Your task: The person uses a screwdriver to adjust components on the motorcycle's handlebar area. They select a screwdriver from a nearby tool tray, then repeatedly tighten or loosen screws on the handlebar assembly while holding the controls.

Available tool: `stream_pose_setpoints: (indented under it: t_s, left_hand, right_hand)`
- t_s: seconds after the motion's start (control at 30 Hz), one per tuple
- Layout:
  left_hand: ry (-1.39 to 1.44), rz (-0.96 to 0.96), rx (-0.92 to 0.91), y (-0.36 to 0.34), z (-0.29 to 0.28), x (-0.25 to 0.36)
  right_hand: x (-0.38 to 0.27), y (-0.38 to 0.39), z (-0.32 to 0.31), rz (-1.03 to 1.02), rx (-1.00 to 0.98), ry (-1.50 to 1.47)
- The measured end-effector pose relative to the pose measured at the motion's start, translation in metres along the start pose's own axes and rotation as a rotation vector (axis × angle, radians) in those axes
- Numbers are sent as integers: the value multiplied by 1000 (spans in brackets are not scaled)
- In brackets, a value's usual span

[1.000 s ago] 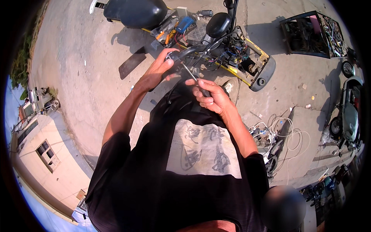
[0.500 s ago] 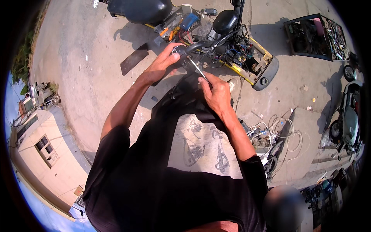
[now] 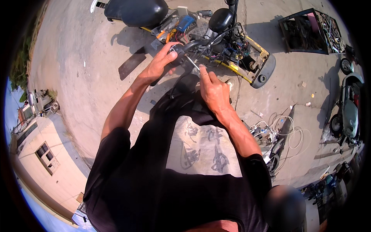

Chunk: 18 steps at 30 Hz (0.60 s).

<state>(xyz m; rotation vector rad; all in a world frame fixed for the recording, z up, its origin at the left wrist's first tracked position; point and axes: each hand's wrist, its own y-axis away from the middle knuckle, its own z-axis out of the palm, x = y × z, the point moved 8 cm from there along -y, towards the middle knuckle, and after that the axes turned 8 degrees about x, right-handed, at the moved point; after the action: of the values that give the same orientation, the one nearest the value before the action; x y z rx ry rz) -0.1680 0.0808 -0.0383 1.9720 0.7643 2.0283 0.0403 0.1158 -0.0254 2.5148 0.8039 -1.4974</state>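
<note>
Handlebar grip hidden — left hand wraps it.

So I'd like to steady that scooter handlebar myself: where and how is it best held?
Wrap the black grip end of the handlebar, coming from its left as the left hand does: that round end sticks out free, while wires crowd the middle.

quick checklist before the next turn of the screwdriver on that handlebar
1. Left hand wrapped around the handlebar: ok.
2. Right hand gripping the screwdriver: ok.
3. Tip seated in a screw: cannot tell, too small to see.
4. Loose wires at the stripped scooter front sit close to the tool: not ok.
5. Cable bundle on the ground lies close by the person's right side: not ok.
</note>
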Motion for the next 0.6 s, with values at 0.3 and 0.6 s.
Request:
stream_pose_setpoints:
  t_s: [0.3,0.6]
  left_hand:
    - [0,45,2,0,0,1]
    - [-52,67,-20,-2,-1,6]
  right_hand:
    - [25,24,29,1084,-355,-1334]
    - [-19,6,-6,-93,-46,146]
